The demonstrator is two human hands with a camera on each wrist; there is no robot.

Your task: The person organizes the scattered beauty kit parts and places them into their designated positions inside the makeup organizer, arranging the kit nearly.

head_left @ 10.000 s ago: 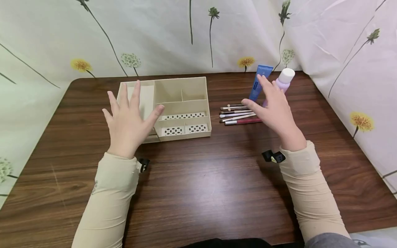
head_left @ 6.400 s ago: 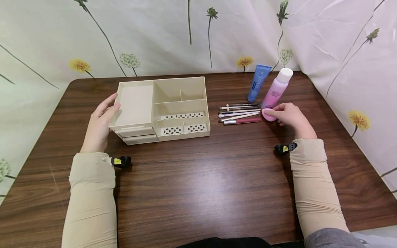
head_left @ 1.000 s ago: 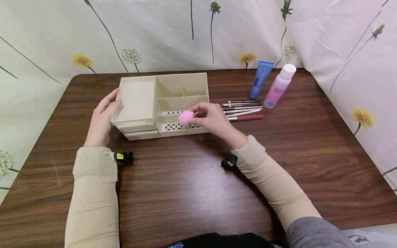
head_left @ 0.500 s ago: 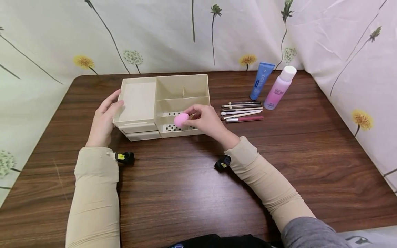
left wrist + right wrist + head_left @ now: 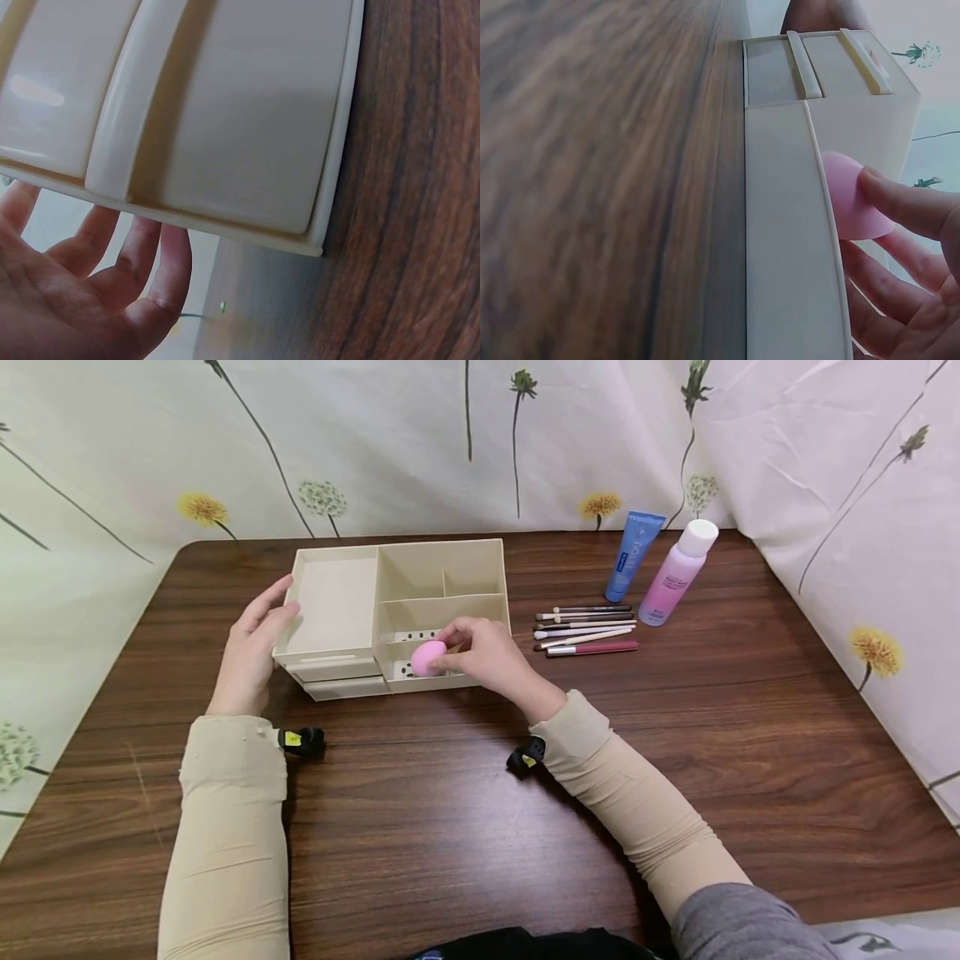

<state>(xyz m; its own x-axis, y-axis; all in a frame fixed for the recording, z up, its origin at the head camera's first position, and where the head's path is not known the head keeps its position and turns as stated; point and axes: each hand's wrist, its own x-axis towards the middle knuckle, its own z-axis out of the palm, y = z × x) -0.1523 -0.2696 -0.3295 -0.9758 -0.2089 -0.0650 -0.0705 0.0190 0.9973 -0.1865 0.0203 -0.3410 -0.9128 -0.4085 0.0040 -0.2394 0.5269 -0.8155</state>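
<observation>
In the head view, my right hand (image 5: 491,656) pinches a pink makeup sponge (image 5: 428,658) between thumb and fingers. The sponge is low over the front left compartment of a cream desktop organizer (image 5: 341,597). In the right wrist view, the sponge (image 5: 849,196) shows partly behind the organizer's front wall (image 5: 787,225). My left hand (image 5: 251,643) holds the organizer's left side, with its thumb over the top rim. In the left wrist view, bent fingers (image 5: 142,259) of that hand rest against the side wall beside the drawers (image 5: 247,112).
Several makeup brushes (image 5: 585,631) lie right of the organizer. Behind them stand a blue tube (image 5: 632,556) and a pink spray bottle (image 5: 675,572) with a white cap. A flowered cloth (image 5: 420,452) hangs behind the wooden table (image 5: 420,827).
The right hand picked up the sponge near the bottle and carried it left to the organizer, lowering it further into the front compartment. The left hand came to the organizer's side and stays there.
</observation>
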